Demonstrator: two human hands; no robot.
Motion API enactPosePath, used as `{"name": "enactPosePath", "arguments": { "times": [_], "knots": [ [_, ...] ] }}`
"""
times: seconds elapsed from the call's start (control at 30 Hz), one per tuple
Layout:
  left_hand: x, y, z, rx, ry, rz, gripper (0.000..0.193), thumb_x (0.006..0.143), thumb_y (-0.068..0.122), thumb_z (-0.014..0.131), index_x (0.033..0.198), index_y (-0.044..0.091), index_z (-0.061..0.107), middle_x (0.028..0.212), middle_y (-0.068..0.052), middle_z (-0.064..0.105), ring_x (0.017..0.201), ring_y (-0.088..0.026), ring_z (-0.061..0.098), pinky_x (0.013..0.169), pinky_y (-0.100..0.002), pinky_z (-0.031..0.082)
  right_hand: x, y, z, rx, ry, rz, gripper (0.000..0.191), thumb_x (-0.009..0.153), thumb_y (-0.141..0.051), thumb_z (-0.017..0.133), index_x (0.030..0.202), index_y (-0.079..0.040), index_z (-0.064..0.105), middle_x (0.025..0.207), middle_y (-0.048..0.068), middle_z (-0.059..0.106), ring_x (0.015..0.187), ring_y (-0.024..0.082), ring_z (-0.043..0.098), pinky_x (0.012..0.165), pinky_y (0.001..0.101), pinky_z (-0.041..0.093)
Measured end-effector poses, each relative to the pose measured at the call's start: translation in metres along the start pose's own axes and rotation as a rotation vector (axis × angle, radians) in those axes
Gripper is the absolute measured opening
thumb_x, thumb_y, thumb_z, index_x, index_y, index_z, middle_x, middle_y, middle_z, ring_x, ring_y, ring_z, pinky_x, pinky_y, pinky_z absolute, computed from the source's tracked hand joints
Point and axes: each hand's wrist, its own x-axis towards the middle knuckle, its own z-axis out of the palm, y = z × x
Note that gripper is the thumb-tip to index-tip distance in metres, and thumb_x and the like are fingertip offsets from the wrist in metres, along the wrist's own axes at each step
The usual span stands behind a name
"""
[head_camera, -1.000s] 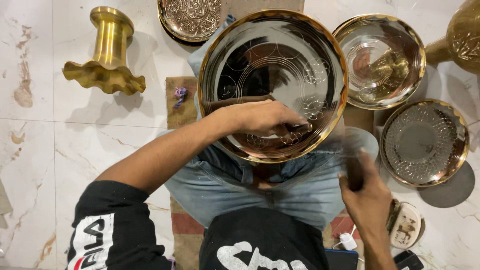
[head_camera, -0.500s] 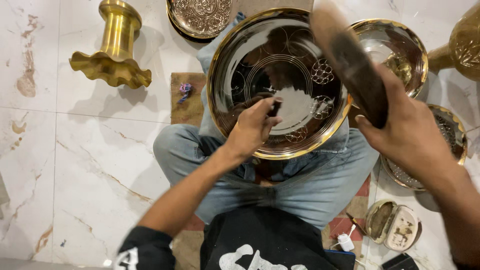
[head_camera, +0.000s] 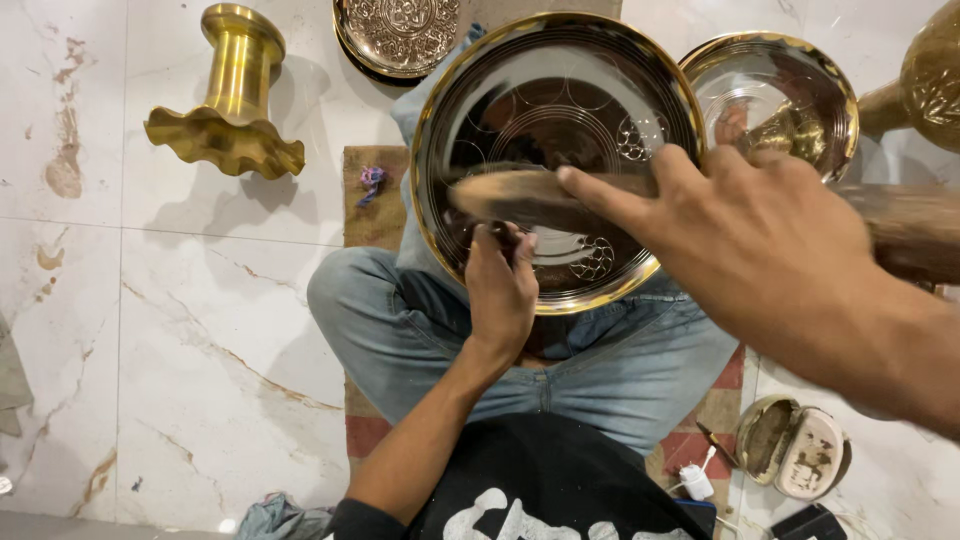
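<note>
Marble floor (head_camera: 200, 330), brass pieces all around, big engraved plate (head_camera: 555, 130) on the lap.
Left hand (head_camera: 500, 290) pinches a small tool against it; right hand (head_camera: 760, 240) grips a wooden mallet (head_camera: 530, 195), forefinger out.

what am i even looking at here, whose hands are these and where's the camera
The camera sits on a person's head and looks straight down, so you see their own arms and lap. They sit cross-legged in jeans on a marble floor. A large round brass plate rests on their lap. The left hand presses a small tool, mostly hidden in the fist, against the plate's face. The right hand, close to the lens and blurred, grips a wooden mallet over the plate. Around them lie a brass stand on its side, an engraved plate, a shiny brass bowl and a small open tin.
</note>
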Motion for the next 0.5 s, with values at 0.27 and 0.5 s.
{"name": "enactPosePath", "arguments": {
  "times": [0.27,0.5],
  "knots": [
    [0.003,0.001,0.003,0.000,0.014,-0.039,0.025,0.099,0.007,0.069,0.109,-0.004,0.049,0.090,-0.016,0.066,0.082,-0.030,0.070,0.073,-0.041,0.055,0.006,0.005,0.040,0.151,-0.191,0.188,0.078,0.101,-0.020,0.052,0.170,-0.037,0.020,0.102,0.014,0.064,0.074,0.023,0.068,0.057,0.0318,0.060],
    [0.004,-0.007,0.004,0.038,0.011,0.064,0.025,0.099,0.006,0.068,0.110,-0.002,0.047,0.088,-0.014,0.065,0.077,-0.029,0.069,0.068,-0.039,0.056,0.011,0.014,0.009,0.242,-0.112,0.066,0.078,0.104,-0.011,0.048,0.175,-0.029,0.022,0.097,0.013,0.064,0.073,0.023,0.071,0.058,0.0354,0.060]
  ]
}}
